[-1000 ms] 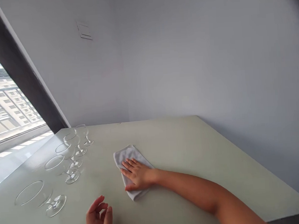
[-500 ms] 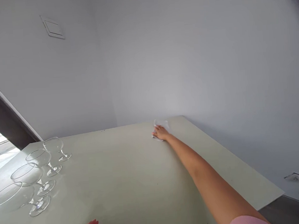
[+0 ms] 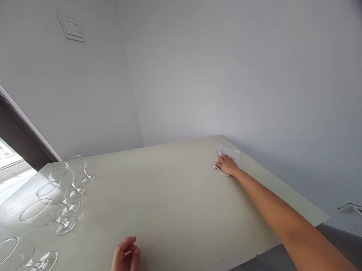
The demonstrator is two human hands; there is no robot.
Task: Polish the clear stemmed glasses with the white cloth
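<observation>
One pale cloth (image 3: 235, 155) has slid rightward on the desk (image 3: 160, 194) to two o'clock, near its edge, so I see it covering a different patch. The right hand (image 3: 227, 164) lies on it, fingers spread, hiding part. The left hand (image 3: 124, 264), back in fuller view at seven, is loosely curled, apparently empty; I can't see its whole palm. Around nine, the nearest of five glasses (image 3: 71, 208) is cropped.
</observation>
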